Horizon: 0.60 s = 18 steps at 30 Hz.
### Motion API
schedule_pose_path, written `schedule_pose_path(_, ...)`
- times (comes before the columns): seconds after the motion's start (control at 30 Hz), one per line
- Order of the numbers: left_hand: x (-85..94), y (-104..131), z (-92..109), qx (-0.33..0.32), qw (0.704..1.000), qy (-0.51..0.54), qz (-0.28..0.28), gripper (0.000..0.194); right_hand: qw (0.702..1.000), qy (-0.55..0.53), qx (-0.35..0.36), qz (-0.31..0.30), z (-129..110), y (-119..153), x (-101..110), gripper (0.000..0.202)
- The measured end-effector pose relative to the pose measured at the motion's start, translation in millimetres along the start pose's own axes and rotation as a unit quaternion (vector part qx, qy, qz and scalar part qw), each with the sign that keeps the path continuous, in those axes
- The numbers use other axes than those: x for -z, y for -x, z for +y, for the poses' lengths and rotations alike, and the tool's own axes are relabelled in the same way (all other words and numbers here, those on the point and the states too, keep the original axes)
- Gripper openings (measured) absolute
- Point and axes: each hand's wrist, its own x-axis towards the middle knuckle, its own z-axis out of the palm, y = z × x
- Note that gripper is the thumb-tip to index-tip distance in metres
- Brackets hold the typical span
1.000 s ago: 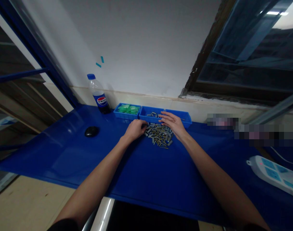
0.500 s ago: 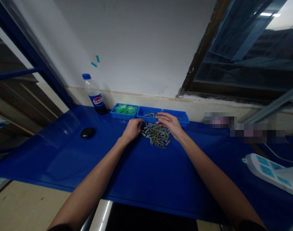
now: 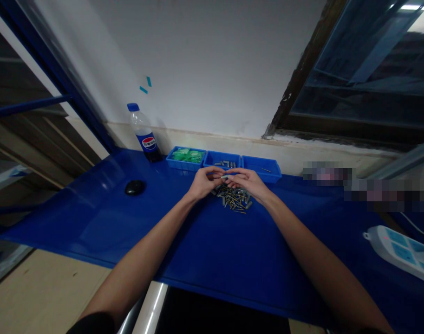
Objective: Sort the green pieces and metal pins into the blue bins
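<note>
My left hand (image 3: 205, 183) is closed, thumb and fingers pinching a small grey cylinder (image 3: 225, 177) above a loose pile. My right hand (image 3: 252, 184) meets it from the right, fingers bent and drawn together at the cylinder's other end; whether it holds a piece of its own is hidden. Beneath both hands lies the pile of thin brass-coloured screws (image 3: 233, 200) mixed with grey cylinders (image 3: 248, 204), partly covered by the fingers. Just behind, a blue bin (image 3: 212, 158) contains several grey pieces. The right-hand blue bin (image 3: 275, 175) has one thin screw-like piece in it.
A third blue bin (image 3: 173, 162) holds green packets (image 3: 187, 155). Left of it stands a cola bottle (image 3: 148, 141), with a black mouse (image 3: 134, 187) nearer me. A white power strip (image 3: 400, 250) lies at the right. The wall (image 3: 198, 69) rises behind the blue table (image 3: 212, 250).
My left hand has lifted from the pile's left side with a small grey cylinder. My right hand has come in to meet it, fingers closing. The view has shifted slightly.
</note>
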Motion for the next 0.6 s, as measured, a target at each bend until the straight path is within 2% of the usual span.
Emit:
schedule_pose_path(0.13,-0.7,1,4,-0.010,1.000,0.011,-0.020,0.035,1.000,-0.019,-0.005,0.015,5,0,-4,0.037)
schedule_pose_path(0.23,7.9,1,8,-0.054,0.994,-0.082,-0.040,0.028,0.998,-0.002,-0.002,0.058,5,-2,-5,0.034)
schedule_pose_path(0.3,19.4,1,12,-0.092,0.975,-0.193,-0.060,0.026,0.995,0.001,0.020,0.096,4,-3,-3,0.036)
schedule_pose_path(0.4,39.1,1,16,-0.123,0.931,-0.318,-0.127,0.031,0.989,-0.014,0.058,0.137,1,-5,0,0.050)
schedule_pose_path(0.5,51.6,0,16,-0.118,0.905,-0.359,-0.197,0.033,0.987,-0.022,0.059,0.147,-2,-4,3,0.055)
schedule_pose_path(0.6,55.5,-1,12,-0.110,0.896,-0.368,-0.221,0.029,0.990,-0.019,0.043,0.136,-2,-3,2,0.048)
